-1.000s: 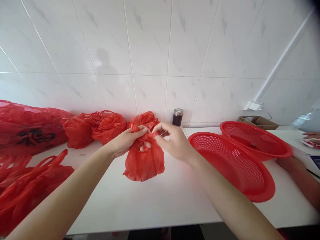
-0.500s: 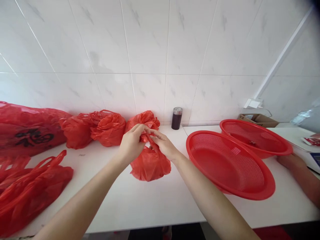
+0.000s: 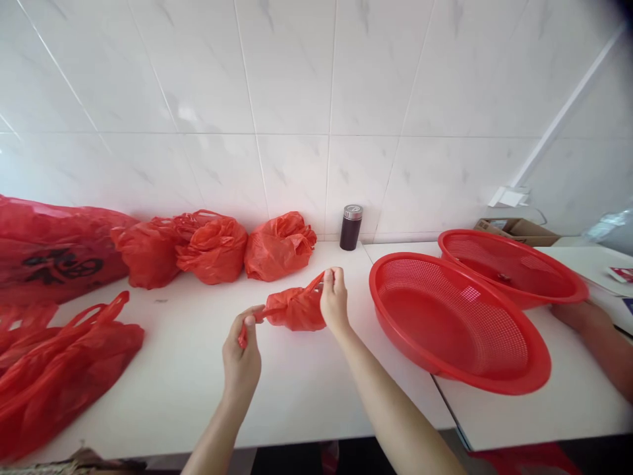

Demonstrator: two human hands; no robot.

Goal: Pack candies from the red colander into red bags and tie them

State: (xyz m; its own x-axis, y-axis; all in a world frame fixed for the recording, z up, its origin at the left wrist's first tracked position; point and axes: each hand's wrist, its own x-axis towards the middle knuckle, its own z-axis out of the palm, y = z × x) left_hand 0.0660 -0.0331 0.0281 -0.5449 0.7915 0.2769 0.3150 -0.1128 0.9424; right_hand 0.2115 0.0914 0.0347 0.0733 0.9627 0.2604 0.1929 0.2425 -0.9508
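Note:
A small red plastic bag (image 3: 298, 310) with something wrapped inside sits on the white table between my hands. My left hand (image 3: 242, 353) is closed on one of its handles, pulled out to the left and toward me. The other handle is pinched in my right hand (image 3: 335, 300), drawn up to the right. Both handles look stretched from the gathered top of the bag. What the bag contains is hidden.
Several filled red bags (image 3: 279, 247) line the wall, with flatter red bags (image 3: 84, 356) at the left. A dark flask (image 3: 351, 227) stands behind. Two red plastic baskets (image 3: 457, 379) are on the right, where another person's hand (image 3: 581, 315) touches the farther one.
My hands were close together above the bag and have moved apart, each pulling a handle. The bag's top is now drawn tight and the bag looks lower and more compact.

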